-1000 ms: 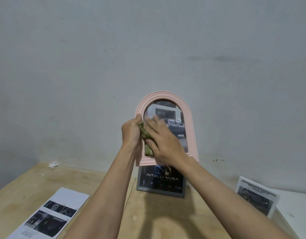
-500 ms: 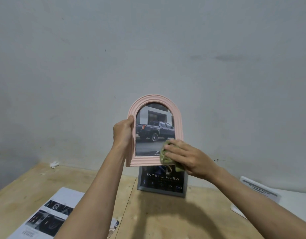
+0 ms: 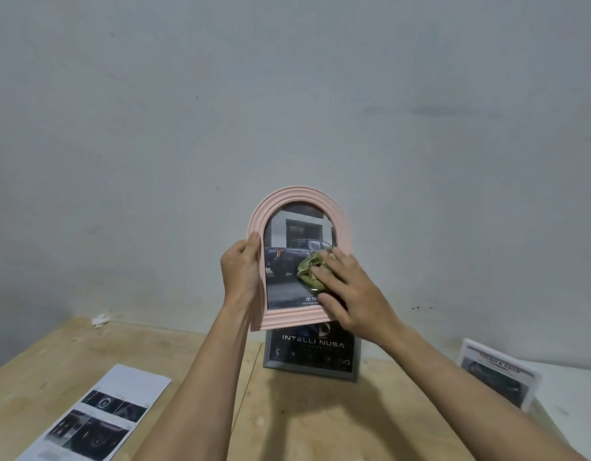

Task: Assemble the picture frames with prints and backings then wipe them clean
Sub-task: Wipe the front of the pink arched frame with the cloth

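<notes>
The pink arched frame (image 3: 299, 257), holding a print of a dark pickup truck, was held upright above the bench (image 3: 304, 420). The left hand (image 3: 241, 272) gripped the frame's left edge, thumb on its front. The right hand (image 3: 349, 291), fingers nearly straight, pressed a crumpled green cloth (image 3: 310, 273) against the glass. A grey frame (image 3: 312, 354) stood behind; a printed sheet (image 3: 98, 417) lay at left

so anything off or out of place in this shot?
Nothing stands out. The pink arched frame is held upright and looks intact; only a small white scrap lies at the table's back edge.
</notes>
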`<state>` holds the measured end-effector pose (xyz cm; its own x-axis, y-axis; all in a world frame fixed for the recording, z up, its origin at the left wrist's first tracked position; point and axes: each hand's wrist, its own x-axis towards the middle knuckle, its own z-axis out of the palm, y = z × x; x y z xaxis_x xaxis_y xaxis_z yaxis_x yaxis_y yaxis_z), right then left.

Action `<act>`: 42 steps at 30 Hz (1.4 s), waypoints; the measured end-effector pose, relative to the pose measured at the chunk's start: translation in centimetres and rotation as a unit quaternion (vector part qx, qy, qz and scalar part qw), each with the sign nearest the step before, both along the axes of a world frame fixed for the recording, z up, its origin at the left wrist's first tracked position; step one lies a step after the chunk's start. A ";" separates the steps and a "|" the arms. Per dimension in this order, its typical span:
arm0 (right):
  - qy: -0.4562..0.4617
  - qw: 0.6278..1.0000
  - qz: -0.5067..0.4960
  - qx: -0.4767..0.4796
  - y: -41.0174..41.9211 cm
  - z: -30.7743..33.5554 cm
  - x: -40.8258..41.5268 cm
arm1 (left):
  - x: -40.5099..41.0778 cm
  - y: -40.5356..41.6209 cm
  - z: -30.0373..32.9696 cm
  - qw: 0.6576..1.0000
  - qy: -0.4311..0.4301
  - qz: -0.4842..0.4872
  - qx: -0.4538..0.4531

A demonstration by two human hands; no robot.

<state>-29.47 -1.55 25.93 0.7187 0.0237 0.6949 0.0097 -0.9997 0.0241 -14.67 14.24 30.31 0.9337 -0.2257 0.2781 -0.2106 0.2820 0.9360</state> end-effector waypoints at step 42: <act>-0.093 0.987 0.127 0.026 3.4 5.6 3.8 | 2.0 2.3 -1.3 0.999 -0.025 -0.023 0.035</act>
<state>-25.68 1.89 31.48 0.5537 0.1471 0.8196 0.2604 -0.9655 -0.0026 -12.71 16.50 28.98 0.9070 -0.2881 0.3071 -0.2469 0.2269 0.9421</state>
